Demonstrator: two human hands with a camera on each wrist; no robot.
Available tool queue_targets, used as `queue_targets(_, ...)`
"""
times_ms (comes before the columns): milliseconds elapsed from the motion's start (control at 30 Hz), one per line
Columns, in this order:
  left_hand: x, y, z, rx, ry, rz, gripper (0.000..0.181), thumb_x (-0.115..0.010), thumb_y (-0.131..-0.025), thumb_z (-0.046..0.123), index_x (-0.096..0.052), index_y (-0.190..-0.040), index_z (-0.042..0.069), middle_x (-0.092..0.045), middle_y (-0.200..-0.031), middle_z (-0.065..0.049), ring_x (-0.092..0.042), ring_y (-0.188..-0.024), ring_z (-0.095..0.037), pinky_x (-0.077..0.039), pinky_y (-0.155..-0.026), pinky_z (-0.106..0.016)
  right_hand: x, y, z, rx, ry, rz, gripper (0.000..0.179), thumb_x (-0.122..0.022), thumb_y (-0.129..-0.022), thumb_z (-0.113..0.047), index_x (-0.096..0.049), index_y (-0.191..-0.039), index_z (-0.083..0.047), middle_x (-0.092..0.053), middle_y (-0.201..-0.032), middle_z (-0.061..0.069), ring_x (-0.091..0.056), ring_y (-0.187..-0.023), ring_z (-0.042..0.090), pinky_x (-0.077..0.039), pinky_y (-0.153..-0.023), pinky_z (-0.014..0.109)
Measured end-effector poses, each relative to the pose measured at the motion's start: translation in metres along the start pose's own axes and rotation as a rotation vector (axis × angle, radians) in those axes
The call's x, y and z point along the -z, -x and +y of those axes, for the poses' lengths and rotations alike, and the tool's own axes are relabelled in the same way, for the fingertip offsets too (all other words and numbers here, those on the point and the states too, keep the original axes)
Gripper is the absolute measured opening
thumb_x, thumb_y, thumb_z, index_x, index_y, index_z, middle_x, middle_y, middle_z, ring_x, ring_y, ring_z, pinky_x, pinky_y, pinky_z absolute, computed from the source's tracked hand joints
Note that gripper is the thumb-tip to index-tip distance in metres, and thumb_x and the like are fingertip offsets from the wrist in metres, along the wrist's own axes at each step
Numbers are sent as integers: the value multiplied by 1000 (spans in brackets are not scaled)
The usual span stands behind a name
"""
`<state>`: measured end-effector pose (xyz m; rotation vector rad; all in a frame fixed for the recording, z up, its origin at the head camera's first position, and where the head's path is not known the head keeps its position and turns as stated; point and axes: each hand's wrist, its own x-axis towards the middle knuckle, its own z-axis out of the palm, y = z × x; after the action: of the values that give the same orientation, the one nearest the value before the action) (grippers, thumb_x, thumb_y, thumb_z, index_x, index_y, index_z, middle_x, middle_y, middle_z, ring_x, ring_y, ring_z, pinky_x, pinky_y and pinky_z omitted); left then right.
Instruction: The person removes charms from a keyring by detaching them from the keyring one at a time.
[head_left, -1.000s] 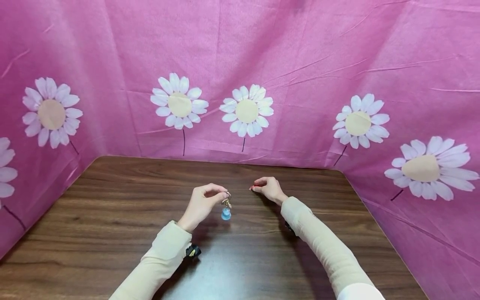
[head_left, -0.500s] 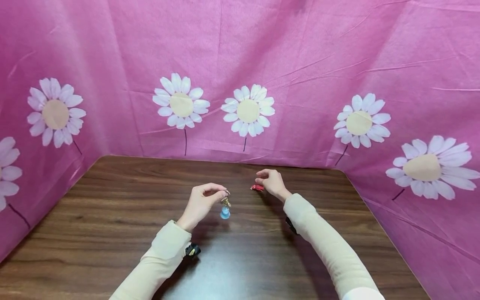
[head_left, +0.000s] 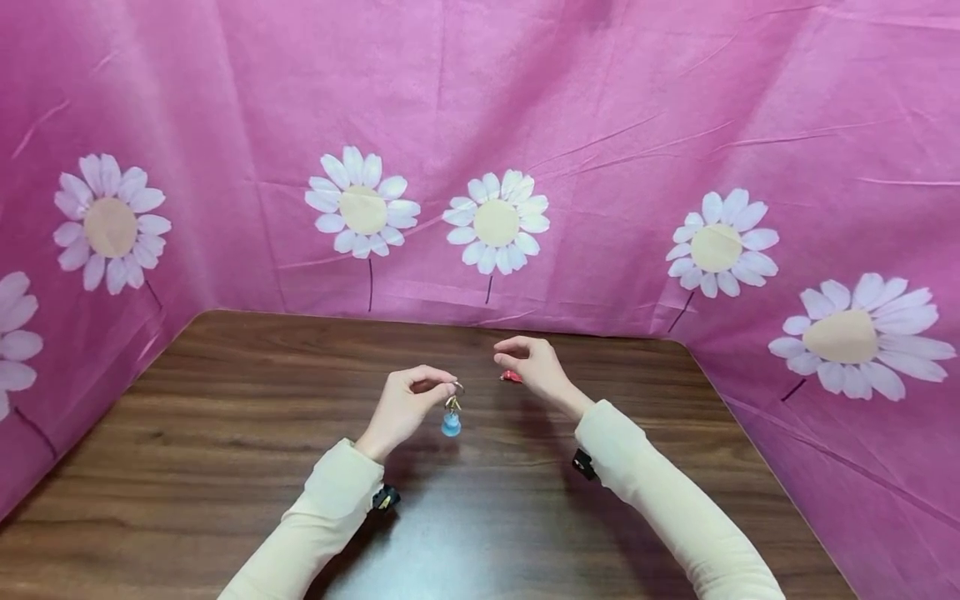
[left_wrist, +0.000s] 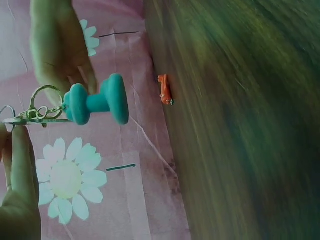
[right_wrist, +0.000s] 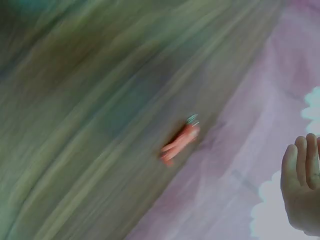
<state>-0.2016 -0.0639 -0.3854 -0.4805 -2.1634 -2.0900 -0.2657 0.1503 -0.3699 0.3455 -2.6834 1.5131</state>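
Observation:
Between thumb and fingertips, my left hand (head_left: 401, 408) pinches the metal ring of a keychain (head_left: 451, 424). From its gold clasp hangs a blue charm (left_wrist: 97, 100), shaped like a small dumbbell with rounded ends, over the table. To the right, my right hand (head_left: 536, 367) hovers with relaxed fingers, thumb and index apart, holding nothing. Just below its fingers lies a small red figure (head_left: 512, 377) on the table, partly covered by the hand in the head view. In the right wrist view the red figure (right_wrist: 181, 142) shows whole, with a pale greenish end.
A brown wood-grain table (head_left: 262, 467) spreads under both hands. Pink cloth (head_left: 600, 108) printed with large white daisies hangs behind and along both sides of it. Dark wrist devices, one a black one (head_left: 387, 498), sit at the cuffs of both light sleeves.
My right hand has let go of the red figure on the table, lifted, and then shifted left above it. The left hand keeps its pinch on the keychain in nearly the same place.

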Motion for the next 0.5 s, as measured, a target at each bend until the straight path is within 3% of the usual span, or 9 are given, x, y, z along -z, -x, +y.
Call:
queue_targets(133,0,-1,0,-8,-8,26,14,-66,-81,2,-68,-93,-5,-67,-92,-25,-67,-78,-18,-55,-71,-25,-6,20,-14,51,-36,-39,20,-66,-82,-10,-68,-101,-3,-69,-96,16,-63,-77,11,-52,-68,23)
queue_targets(300,0,2,2,-7,4,61,14,-66,-81,2,-68,-93,-5,-67,-92,-25,-66,-75,-9,-54,-71,-23,-11,51,-42,88,-52,-127,19,-65,-83,-6,-67,-100,1,-67,-99,19,-64,-86,21,-52,-72,25)
queue_targets(500,-2,0,5,4,-5,118,18,-69,-80,7,-69,-95,-3,-70,-89,-13,-64,-76,-4,-52,-72,-20,-13,69,-66,88,-66,-134,20,-63,-83,-4,-65,-102,3,-66,-102,19,-65,-92,28,-53,-77,26)
